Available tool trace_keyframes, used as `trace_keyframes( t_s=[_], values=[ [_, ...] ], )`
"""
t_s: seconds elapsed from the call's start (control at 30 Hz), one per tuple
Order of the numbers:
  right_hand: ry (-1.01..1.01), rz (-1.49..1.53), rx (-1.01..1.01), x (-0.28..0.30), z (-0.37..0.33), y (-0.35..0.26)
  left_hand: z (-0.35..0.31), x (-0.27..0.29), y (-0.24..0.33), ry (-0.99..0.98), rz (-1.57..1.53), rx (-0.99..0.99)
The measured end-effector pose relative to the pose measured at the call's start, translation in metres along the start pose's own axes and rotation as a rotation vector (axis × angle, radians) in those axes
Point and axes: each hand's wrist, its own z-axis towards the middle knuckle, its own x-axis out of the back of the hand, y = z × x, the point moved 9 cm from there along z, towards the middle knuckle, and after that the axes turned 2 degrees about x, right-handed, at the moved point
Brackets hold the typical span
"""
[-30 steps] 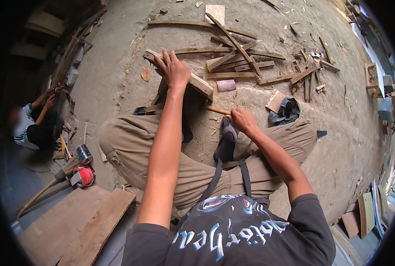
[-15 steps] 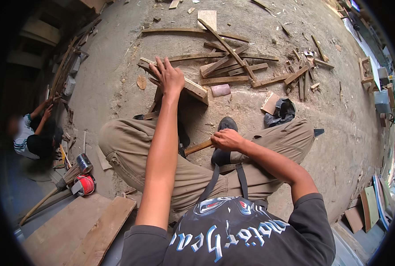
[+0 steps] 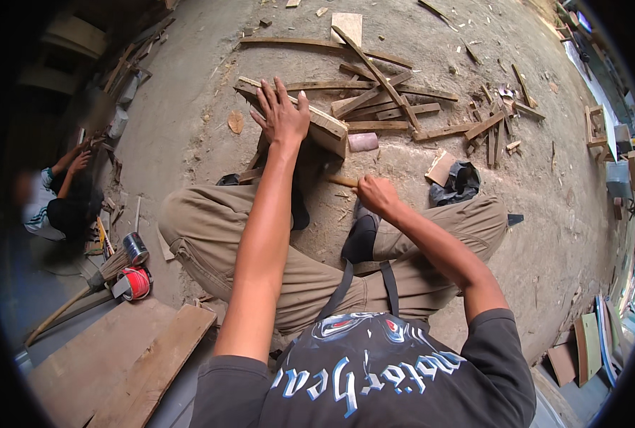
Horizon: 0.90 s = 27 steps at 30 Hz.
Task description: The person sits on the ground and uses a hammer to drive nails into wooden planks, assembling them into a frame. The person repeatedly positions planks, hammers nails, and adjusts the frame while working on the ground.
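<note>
My left hand (image 3: 283, 118) lies on the upper side of a wooden piece (image 3: 329, 134) with its fingers spread. The piece looks like thick boards joined together, tilted up between my knees; its underside is in shadow. In my closed right hand (image 3: 376, 194) is the wooden handle of a hammer (image 3: 344, 182). Its head points toward the shadowed side of the piece and is too dark and blurred to make out. Whether it touches the wood, I cannot tell.
Loose wooden strips (image 3: 385, 100) lie piled ahead, with a pinkish cylinder (image 3: 364, 142) near them. A black plastic bag (image 3: 460, 182) sits by my right knee. On the left are boards (image 3: 153, 364), a can (image 3: 135, 247), a red-wound reel (image 3: 138, 283) and another person (image 3: 50, 203).
My right hand has raised the hammer up and away from my lap, toward the wooden piece. My left hand stays on the wood, its fingers slightly shifted. The view has tilted a little.
</note>
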Motion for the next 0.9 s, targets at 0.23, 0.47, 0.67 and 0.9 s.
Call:
trace_keyframes(
  t_s=[0.23, 0.47, 0.67, 0.9],
  values=[
    [0.082, -0.115, -0.1, 0.012, 0.006, 0.037, 0.007, -0.005, 0.007, -0.034, -0.001, 0.021],
    [-0.146, -0.028, -0.081, 0.012, -0.048, 0.005, -0.012, -0.06, -0.041, -0.03, -0.925, 0.596],
    [-0.076, -0.02, -0.103, 0.04, -0.054, 0.009, -0.002, -0.047, -0.034, 0.016, -1.093, 0.632],
    [-0.11, 0.219, -0.024, 0.016, -0.051, 0.007, 0.014, -0.034, -0.044, -0.009, -0.689, 0.391]
  ],
)
